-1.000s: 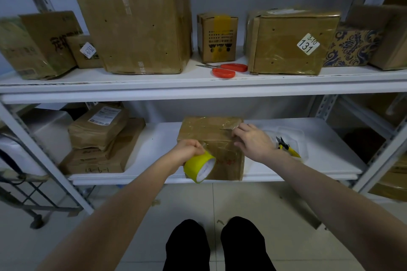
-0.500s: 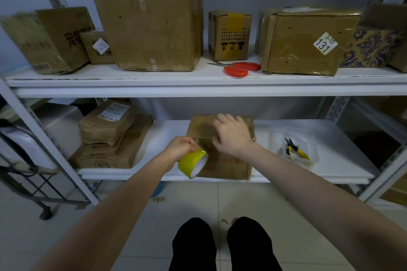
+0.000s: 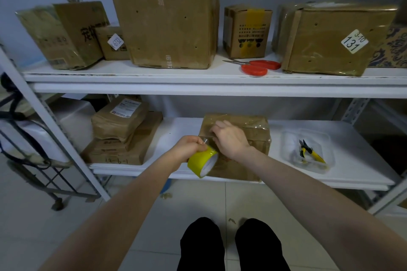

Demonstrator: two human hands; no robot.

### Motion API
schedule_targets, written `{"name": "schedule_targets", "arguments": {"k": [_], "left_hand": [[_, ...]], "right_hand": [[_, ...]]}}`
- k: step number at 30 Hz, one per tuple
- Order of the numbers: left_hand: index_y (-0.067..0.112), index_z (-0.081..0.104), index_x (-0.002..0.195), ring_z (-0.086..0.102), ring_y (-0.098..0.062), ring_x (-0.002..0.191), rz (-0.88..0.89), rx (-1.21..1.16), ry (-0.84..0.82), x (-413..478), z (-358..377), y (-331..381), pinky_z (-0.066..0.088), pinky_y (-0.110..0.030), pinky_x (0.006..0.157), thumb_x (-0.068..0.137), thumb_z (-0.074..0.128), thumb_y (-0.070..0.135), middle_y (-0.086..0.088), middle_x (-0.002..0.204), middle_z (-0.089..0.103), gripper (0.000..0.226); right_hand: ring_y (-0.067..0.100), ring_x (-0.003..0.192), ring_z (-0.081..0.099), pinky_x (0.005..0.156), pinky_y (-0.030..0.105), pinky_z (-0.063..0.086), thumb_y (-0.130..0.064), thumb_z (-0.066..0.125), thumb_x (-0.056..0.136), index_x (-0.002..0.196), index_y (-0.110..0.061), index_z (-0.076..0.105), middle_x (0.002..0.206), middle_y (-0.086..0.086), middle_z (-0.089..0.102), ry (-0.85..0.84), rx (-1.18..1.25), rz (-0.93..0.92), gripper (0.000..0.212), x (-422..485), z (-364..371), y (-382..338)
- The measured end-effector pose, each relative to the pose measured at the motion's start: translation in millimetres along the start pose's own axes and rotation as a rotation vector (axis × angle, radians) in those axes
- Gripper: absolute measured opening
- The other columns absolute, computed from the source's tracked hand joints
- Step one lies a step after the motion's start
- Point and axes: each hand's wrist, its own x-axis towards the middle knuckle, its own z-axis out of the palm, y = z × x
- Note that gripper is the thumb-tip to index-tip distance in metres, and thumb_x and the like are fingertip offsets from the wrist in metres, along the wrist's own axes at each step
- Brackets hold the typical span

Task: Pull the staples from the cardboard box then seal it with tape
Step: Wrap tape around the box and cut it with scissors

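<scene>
Nearest, left hand [image 3: 191, 148] grips yellow tape roll [image 3: 202, 163], fingers curled round it | right hand [image 3: 229, 140] flat, fingers pressed on cardboard box [image 3: 253, 130] top | box on lower shelf [image 3: 352, 160], front edge | pliers [image 3: 309, 153] in clear tray [image 3: 286, 138] beside | scissors [image 3: 256, 66] on shelf above

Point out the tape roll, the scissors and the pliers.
tape roll [image 3: 199, 161], head view, on its yellow outer band.
scissors [image 3: 255, 70], head view, on the near red handle.
pliers [image 3: 317, 157], head view, on a yellow handle.
</scene>
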Motion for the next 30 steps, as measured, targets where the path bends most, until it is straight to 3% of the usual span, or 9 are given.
{"name": "schedule_targets", "arguments": {"k": [5, 11, 16, 25, 30], "left_hand": [[0.021, 0.057, 0.068, 0.050, -0.015, 0.074, -0.007, 0.005, 0.005, 2, 2, -3, 0.042, -0.024, 0.060, 0.089, 0.059, 0.009, 0.000, 0.077, 0.053, 0.024], [0.019, 0.056, 0.070, 0.051, -0.014, 0.073, -0.005, 0.000, 0.002, 0, 2, -2, 0.043, -0.024, 0.060, 0.090, 0.058, 0.009, -0.001, 0.078, 0.053, 0.022], [0.018, 0.056, 0.070, 0.051, -0.014, 0.073, -0.016, 0.005, 0.011, -1, 2, -1, 0.044, -0.024, 0.062, 0.090, 0.058, 0.008, -0.001, 0.078, 0.054, 0.022], [0.021, 0.057, 0.069, 0.050, -0.016, 0.077, -0.027, 0.013, 0.030, -5, -5, -2, 0.043, -0.026, 0.063, 0.088, 0.060, 0.011, -0.001, 0.080, 0.053, 0.022], [0.019, 0.056, 0.071, 0.051, -0.015, 0.075, -0.018, 0.019, 0.036, -7, -2, 4, 0.044, -0.025, 0.062, 0.090, 0.059, 0.011, -0.001, 0.080, 0.053, 0.020]], "right_hand": [[0.028, 0.111, 0.047, 0.087, 0.036, 0.040, -0.015, 0.053, 0.091, 0.112, -0.008, 0.058, 0.115, 0.007, 0.055, -0.032, 0.012, -0.020, 0.023, 2, 1, 0], [0.025, 0.119, 0.041, 0.093, 0.035, 0.040, -0.023, 0.054, 0.093, 0.120, -0.015, 0.052, 0.124, 0.003, 0.048, -0.223, 0.026, -0.015, 0.029, 15, -11, 4], [0.028, 0.115, 0.047, 0.092, 0.033, 0.038, -0.025, 0.057, 0.090, 0.114, -0.012, 0.054, 0.120, 0.007, 0.052, -0.311, 0.030, -0.028, 0.027, 24, -14, 2], [0.027, 0.114, 0.049, 0.091, 0.027, 0.031, -0.025, 0.058, 0.093, 0.119, -0.009, 0.053, 0.122, 0.009, 0.053, -0.229, 0.028, -0.101, 0.031, 21, -14, 9], [0.031, 0.111, 0.049, 0.091, 0.032, 0.037, -0.026, 0.059, 0.090, 0.119, -0.011, 0.050, 0.120, 0.011, 0.050, -0.343, -0.009, -0.095, 0.034, 28, -18, 5]]}}
